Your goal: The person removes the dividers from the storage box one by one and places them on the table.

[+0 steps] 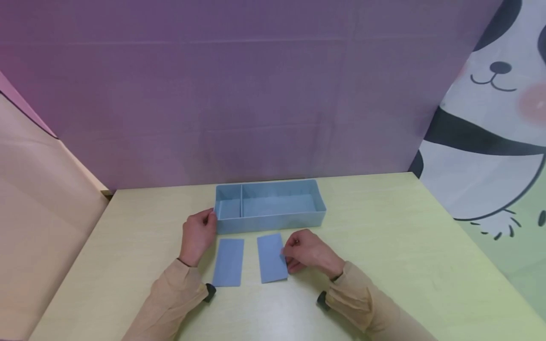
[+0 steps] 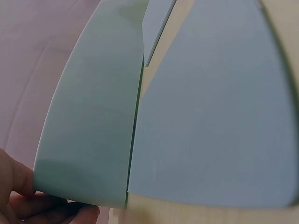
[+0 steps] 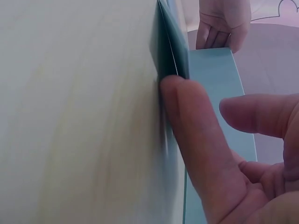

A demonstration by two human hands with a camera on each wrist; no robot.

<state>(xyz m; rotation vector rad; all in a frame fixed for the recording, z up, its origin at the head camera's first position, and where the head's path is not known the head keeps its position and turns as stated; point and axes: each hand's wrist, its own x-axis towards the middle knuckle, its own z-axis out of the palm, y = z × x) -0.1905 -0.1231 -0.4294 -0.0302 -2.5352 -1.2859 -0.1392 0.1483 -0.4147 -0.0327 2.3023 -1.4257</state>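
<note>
A light blue divided box [image 1: 273, 222] stands in the middle of the table, its inner partition [image 1: 241, 201] nearer the left end. My left hand [image 1: 198, 237] holds the box's front left corner; the left wrist view shows its thumb [image 2: 21, 179] at the rim and fingers bent below. Two thin blue rectangular panels lie in front of the box. The left panel [image 1: 228, 263] is flat and untouched. At the right panel [image 1: 271, 258], my right hand [image 1: 309, 251] pinches the right edge between fingertips [image 3: 191, 95]. That panel stands tilted in the right wrist view, one finger held apart.
The pale wooden table [image 1: 384, 227] extends to both sides of the box. A purple backdrop [image 1: 256, 94] rises behind its far edge. On the right is a panda picture [image 1: 490, 175]; a pale sheet [image 1: 38, 213] hangs at the left.
</note>
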